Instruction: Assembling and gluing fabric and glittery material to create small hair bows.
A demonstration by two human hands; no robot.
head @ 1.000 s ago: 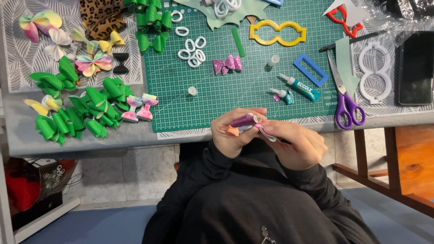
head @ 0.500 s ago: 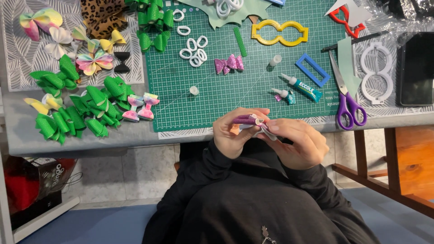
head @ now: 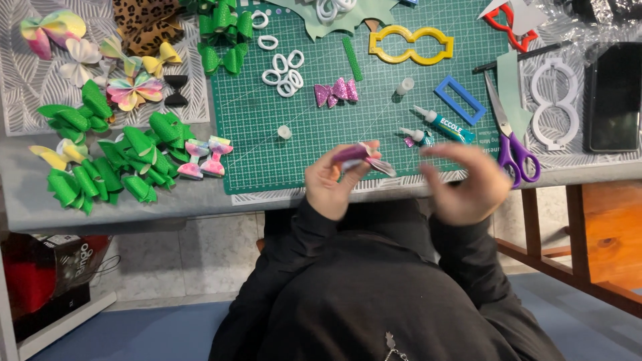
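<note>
So the right hand (head: pixel 468 184) has just come off the bow. Half a second back both hands were bunched together over it at the desk edge; now the right one sits apart at about 3 o'clock of the left, fingers spread and loose, holding nothing.

The left hand (head: pixel 334 184) has the little purple glitter bow (head: pixel 361 157) pinched in its grip, thumb and fingers clenched on it, right over the near edge of the green cutting mat (head: pixel 301 154). My read: whatever two-handed pressing was going on is done for the moment, and the bow rides on one hand alone.

Around it: a glue tube (head: pixel 438 122) at roughly 1 o'clock of the bow, purple-handled scissors (head: pixel 511 144) off at 3 o'clock, a finished purple bow (head: pixel 336 92) at 12 o'clock, and a heap of green bows (head: pixel 100 167) way out at 9 o'clock.
</note>
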